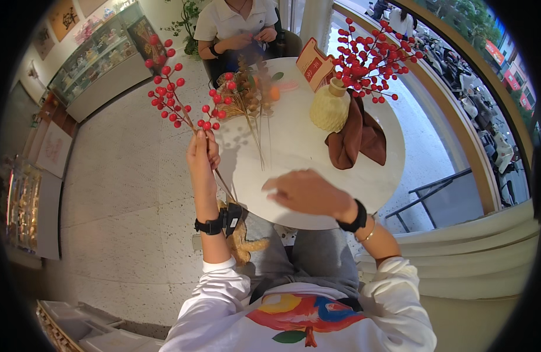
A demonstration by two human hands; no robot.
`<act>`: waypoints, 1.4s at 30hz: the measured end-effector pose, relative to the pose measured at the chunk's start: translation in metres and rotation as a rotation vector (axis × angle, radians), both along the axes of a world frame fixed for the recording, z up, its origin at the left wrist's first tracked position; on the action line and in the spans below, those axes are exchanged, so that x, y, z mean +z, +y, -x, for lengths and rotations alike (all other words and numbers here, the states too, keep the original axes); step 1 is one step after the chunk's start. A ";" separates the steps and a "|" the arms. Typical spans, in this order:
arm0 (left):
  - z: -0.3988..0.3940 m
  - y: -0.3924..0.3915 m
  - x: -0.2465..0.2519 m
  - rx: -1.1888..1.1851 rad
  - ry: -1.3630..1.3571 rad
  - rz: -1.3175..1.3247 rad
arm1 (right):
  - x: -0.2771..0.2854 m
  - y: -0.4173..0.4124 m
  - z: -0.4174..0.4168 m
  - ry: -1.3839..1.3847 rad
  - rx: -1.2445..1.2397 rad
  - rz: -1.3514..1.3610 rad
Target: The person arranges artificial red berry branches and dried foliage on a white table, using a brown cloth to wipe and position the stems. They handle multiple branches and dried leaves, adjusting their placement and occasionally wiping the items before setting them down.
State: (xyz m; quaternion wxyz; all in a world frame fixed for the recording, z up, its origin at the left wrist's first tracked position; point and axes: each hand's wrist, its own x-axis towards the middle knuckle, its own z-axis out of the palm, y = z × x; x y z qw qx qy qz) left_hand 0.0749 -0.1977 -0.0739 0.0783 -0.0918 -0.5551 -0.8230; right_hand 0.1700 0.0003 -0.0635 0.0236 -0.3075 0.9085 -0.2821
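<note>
My left hand point(202, 154) grips the stem of an artificial red berry branch point(169, 86), raised at the left edge of the round white table point(292, 145). The branch's lower stem runs down behind my wrist towards my lap. My right hand point(307, 191), slightly blurred, hovers over the near part of the table with thumb and fingers apart and nothing visible in it. Farther right stands a pale yellow textured vase point(329, 108) filled with more red berry branches point(358, 72). Dried-looking foliage stems point(248, 99) lie on the table's far left, partly behind the held berries.
A brown cloth point(340, 152) lies against the vase; a red and cream card point(314, 64) with writing stands behind it. Across the table sits a person point(237, 26) in a white shirt, hands together. A fuzzy tan object point(246, 251) is beside my leg. The window point(486, 132) borders the right.
</note>
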 end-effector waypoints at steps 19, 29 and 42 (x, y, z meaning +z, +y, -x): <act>0.058 0.041 0.040 -0.032 0.156 -0.154 | 0.004 -0.065 -0.122 -0.383 0.468 0.559; -0.085 0.059 -0.030 -0.398 -0.242 -0.118 | -0.067 0.133 -0.021 0.457 -0.688 0.337; -0.087 0.010 -0.005 -0.090 -0.084 0.377 | -0.028 0.126 -0.061 0.226 -0.925 0.302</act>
